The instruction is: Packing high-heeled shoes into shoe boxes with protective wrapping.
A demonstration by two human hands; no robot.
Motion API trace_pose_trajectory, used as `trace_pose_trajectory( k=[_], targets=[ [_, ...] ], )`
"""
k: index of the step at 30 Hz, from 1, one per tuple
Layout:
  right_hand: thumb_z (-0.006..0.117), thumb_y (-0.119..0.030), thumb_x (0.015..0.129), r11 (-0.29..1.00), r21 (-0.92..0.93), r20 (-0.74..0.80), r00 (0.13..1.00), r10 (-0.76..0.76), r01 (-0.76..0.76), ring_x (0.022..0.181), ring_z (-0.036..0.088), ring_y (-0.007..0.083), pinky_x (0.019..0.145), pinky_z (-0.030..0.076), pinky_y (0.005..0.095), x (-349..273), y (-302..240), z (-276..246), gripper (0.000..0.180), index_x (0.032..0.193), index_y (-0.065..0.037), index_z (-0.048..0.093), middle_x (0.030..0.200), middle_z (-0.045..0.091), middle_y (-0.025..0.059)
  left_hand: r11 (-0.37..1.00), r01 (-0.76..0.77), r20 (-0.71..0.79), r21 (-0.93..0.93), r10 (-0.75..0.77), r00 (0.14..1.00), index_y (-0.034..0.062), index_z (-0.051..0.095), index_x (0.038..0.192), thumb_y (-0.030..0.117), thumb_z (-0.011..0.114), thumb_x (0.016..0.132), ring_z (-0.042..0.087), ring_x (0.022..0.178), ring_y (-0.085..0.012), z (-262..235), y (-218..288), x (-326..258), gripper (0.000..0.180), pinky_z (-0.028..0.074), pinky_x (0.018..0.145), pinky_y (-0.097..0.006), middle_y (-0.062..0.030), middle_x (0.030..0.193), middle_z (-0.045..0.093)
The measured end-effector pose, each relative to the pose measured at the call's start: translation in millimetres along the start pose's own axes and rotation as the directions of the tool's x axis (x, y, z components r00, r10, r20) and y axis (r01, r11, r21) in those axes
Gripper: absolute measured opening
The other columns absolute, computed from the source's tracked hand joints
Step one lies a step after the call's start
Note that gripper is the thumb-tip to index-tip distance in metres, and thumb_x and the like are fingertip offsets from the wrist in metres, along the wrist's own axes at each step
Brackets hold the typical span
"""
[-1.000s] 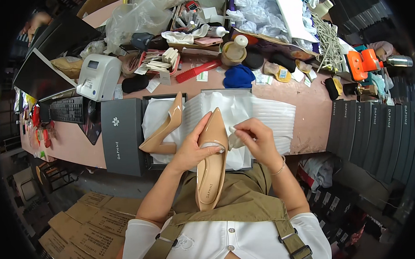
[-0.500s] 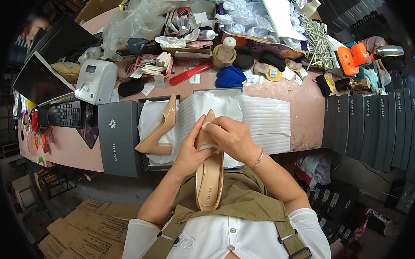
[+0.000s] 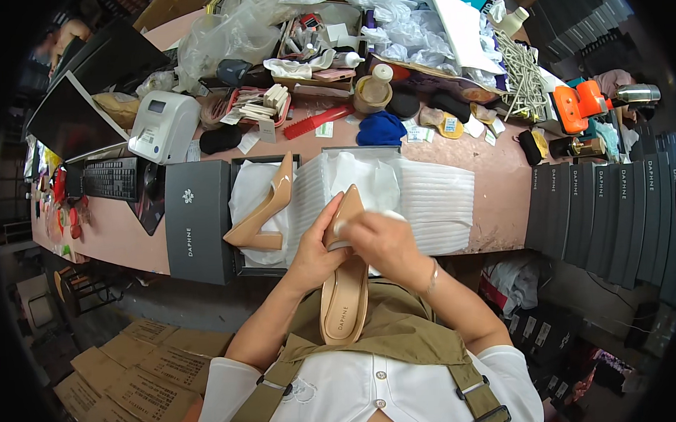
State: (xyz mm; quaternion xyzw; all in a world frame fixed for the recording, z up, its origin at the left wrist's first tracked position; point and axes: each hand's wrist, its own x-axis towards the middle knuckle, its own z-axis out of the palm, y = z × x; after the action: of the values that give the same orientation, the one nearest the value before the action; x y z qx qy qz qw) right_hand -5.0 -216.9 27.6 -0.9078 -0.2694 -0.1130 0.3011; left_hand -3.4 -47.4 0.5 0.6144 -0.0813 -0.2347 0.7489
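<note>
A beige high-heeled shoe (image 3: 347,304) lies upright between my hands, its toe toward the table and its heel end toward my lap. My left hand (image 3: 317,249) is wrapped round its front part, thumb near the opening, where white stuffing shows. Over the toe is my right hand (image 3: 385,248), its fingers blurred and bent together round a small white wad whose material I cannot make out. The matching beige shoe (image 3: 260,212) rests on its side on white tissue in an open dark grey shoe box (image 3: 252,272), left of my hands.
White ribbed foam sheet (image 3: 438,200) spreads to the right of the box. The grey box lid (image 3: 197,223) stands at its left. Behind are a red comb (image 3: 316,122), a blue cloth (image 3: 380,129) and a label printer (image 3: 162,128). Stacked grey shoe boxes (image 3: 599,217) line the right.
My right hand has shifted slightly right over the toe and is now blurred by motion. My left hand keeps its hold on the shoe. The whole view has shifted slightly.
</note>
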Motion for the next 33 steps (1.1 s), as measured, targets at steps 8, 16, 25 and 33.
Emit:
trace_pose_trajectory(
  k=[8, 16, 25, 33],
  targets=[
    [0.063, -0.005, 0.086, 0.751, 0.543, -0.162, 0.831, 0.533, -0.376, 0.067, 0.055, 0.0110, 0.062, 0.045, 0.0251, -4.2, 50.5, -13.8, 0.006, 0.088, -0.001, 0.061, 0.078, 0.060, 0.0049, 0.999, 0.050, -0.038, 0.021, -0.049, 0.998, 0.0033, 0.022, 0.147, -0.005, 0.068, 0.074, 0.045, 0.123, -0.0175, -4.9, 2.3, -0.7, 0.086, 0.037, 0.101, -0.029, -0.0114, 0.139, 0.042],
    [0.064, -0.005, 0.085, 0.502, 0.668, 0.152, 0.761, 0.630, -0.549, 0.069, 0.055, 0.0069, 0.060, 0.043, 0.0207, -43.6, 27.9, -7.8, 0.005, 0.088, -0.001, 0.062, 0.078, 0.059, 0.0014, 0.993, 0.114, -0.060, -0.007, -0.115, 0.992, 0.0024, 0.020, 0.147, -0.007, 0.065, 0.073, 0.042, 0.124, -0.0161, -8.4, 4.3, -1.7, 0.087, 0.036, 0.102, -0.028, -0.0095, 0.139, 0.040],
    [0.069, -0.006, 0.079, 0.806, 0.491, 0.037, 0.933, 0.359, -0.330, 0.068, 0.059, 0.0219, 0.060, 0.047, 0.0298, -15.5, 5.2, -1.1, 0.010, 0.086, -0.003, 0.062, 0.079, 0.058, 0.0085, 0.991, 0.123, -0.076, 0.048, -0.119, 0.990, 0.0027, 0.021, 0.147, -0.006, 0.066, 0.073, 0.046, 0.121, -0.0174, -8.8, 1.6, -1.2, 0.087, 0.039, 0.100, -0.029, -0.0121, 0.138, 0.042],
    [0.067, -0.004, 0.081, 0.891, 0.357, -0.169, 0.919, 0.357, -0.281, 0.068, 0.058, 0.0199, 0.061, 0.047, 0.0289, 31.8, 80.7, 31.6, 0.008, 0.088, -0.003, 0.063, 0.077, 0.059, 0.0063, 0.996, 0.029, -0.158, 0.089, -0.014, 0.987, 0.0007, 0.029, 0.143, -0.003, 0.067, 0.073, 0.050, 0.117, -0.0191, 3.9, -3.2, 3.2, 0.079, 0.041, 0.097, -0.029, -0.0118, 0.129, 0.049]
  ],
)
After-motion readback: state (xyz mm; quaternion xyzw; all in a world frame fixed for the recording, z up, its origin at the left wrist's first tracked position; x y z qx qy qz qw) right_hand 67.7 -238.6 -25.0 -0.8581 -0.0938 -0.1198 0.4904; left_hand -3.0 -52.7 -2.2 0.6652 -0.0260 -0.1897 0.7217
